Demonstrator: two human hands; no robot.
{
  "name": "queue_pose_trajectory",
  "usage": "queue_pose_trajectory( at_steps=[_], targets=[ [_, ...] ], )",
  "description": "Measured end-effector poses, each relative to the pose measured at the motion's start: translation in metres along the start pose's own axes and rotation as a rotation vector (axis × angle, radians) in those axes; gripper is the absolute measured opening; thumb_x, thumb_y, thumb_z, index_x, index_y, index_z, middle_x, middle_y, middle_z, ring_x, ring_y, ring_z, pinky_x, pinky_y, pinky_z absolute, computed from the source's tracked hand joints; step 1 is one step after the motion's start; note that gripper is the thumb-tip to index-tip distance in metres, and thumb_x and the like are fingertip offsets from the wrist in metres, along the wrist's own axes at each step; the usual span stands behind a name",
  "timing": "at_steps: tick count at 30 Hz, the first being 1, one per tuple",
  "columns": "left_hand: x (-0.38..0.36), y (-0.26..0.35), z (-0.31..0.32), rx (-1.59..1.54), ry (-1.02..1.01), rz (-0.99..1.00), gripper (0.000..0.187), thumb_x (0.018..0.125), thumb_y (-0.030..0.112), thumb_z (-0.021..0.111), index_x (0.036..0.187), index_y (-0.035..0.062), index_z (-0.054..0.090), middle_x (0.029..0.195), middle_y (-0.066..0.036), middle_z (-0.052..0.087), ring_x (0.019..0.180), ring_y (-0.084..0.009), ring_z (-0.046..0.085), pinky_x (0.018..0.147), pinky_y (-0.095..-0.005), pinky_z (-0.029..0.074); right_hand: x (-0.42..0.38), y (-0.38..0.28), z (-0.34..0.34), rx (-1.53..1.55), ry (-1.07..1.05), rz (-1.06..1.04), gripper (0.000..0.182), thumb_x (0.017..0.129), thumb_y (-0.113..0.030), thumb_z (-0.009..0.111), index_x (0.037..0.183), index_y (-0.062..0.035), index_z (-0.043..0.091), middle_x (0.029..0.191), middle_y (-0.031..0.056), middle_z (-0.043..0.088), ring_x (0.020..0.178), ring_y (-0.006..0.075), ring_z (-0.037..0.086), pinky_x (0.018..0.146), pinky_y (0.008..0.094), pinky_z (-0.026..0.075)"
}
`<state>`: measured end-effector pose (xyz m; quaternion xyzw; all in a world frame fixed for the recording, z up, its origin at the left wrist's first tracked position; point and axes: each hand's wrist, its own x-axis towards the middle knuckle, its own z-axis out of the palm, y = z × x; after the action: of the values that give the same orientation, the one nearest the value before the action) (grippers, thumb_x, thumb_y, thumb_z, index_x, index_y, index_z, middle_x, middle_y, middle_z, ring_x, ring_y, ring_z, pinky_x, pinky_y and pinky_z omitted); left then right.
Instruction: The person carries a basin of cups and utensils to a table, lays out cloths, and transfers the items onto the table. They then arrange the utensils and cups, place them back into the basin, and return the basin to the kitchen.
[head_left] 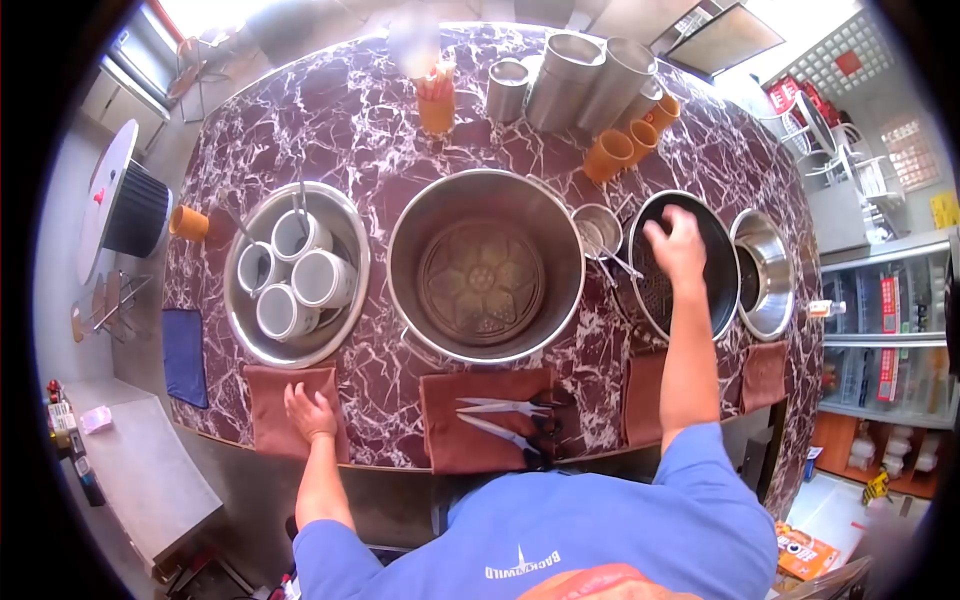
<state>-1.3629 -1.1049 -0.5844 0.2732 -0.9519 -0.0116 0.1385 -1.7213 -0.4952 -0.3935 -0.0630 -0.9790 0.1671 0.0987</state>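
My left hand (311, 411) lies with fingers spread on a folded brown cloth (262, 430) at the counter's near edge. My right hand (680, 245) reaches over a round black pan (722, 285) on the right. Its thumb and curved fingers look apart, and I see nothing between them. The pan's dark, speckled inside is partly hidden by that arm. Left of the pan are a small metal strainer (600, 232) and a large, deep metal pot (396, 270) with a flower-like pattern at its bottom. A shiny steel bowl (778, 290) stands on the pan's right.
A metal basin (245, 335) holds several white cups (323, 278) with utensils. Two pairs of scissors (505, 407) lie on a brown cloth (445, 440). Farther back stand tall metal canisters (566, 85), orange cups (608, 155) and an orange holder (436, 112). A blue cloth (185, 358) lies left.
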Motion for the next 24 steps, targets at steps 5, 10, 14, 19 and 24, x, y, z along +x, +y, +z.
queue_pose_trajectory(
  at_steps=[5, 10, 14, 19, 24],
  targets=[
    [0.001, 0.003, -0.003, 0.016, -0.022, -0.019, 0.046, 0.084, 0.023, 0.057, 0.126, 0.0072, 0.047, 0.139, -0.02, 0.041, 0.13, -0.0392, 0.038, 0.106, -0.0518, 0.032, 0.196, -0.082, 0.011, 0.11, 0.233, -0.561, 0.043, 0.086, -0.029, 0.066, 0.126, -0.0159, 0.057, 0.127, 0.0124, 0.056, 0.115, 0.0306, 0.056, 0.096, 0.0406, 0.046],
    [0.001, 0.004, -0.004, 0.01, -0.018, -0.019, 0.047, 0.085, 0.024, 0.057, 0.127, 0.0079, 0.047, 0.14, -0.019, 0.04, 0.13, -0.0389, 0.038, 0.106, -0.0521, 0.032, 0.276, -0.133, 0.031, -0.309, -0.187, -0.283, 0.049, 0.092, -0.04, 0.061, 0.138, -0.0302, 0.047, 0.145, 0.0119, 0.041, 0.134, 0.0302, 0.042, 0.109, 0.0412, 0.037],
    [0.004, 0.008, -0.01, 0.015, -0.052, -0.051, 0.048, 0.084, 0.024, 0.058, 0.128, 0.0096, 0.046, 0.14, -0.018, 0.041, 0.13, -0.0387, 0.038, 0.106, -0.0519, 0.032, 0.3, -0.111, 0.068, -0.157, -0.122, -0.337, 0.037, 0.089, -0.043, 0.064, 0.121, -0.0239, 0.064, 0.127, 0.0182, 0.053, 0.12, 0.0312, 0.053, 0.102, 0.0389, 0.041],
    [0.005, 0.01, -0.011, 0.014, -0.049, -0.055, 0.047, 0.084, 0.024, 0.058, 0.128, 0.0096, 0.047, 0.14, -0.018, 0.041, 0.13, -0.0381, 0.038, 0.107, -0.0515, 0.031, 0.287, -0.108, 0.073, -0.04, 0.035, -0.36, 0.028, 0.088, -0.036, 0.067, 0.113, -0.0227, 0.069, 0.119, 0.0129, 0.051, 0.113, 0.0288, 0.056, 0.097, 0.0388, 0.045],
    [0.006, 0.009, -0.009, 0.011, -0.048, -0.054, 0.047, 0.083, 0.024, 0.059, 0.126, 0.0095, 0.047, 0.139, -0.019, 0.042, 0.13, -0.0384, 0.039, 0.106, -0.0513, 0.032, 0.288, -0.112, 0.069, 0.069, 0.261, -0.527, 0.022, 0.086, -0.035, 0.069, 0.101, -0.0195, 0.073, 0.11, 0.0103, 0.056, 0.103, 0.0282, 0.057, 0.09, 0.0381, 0.047]
  ],
)
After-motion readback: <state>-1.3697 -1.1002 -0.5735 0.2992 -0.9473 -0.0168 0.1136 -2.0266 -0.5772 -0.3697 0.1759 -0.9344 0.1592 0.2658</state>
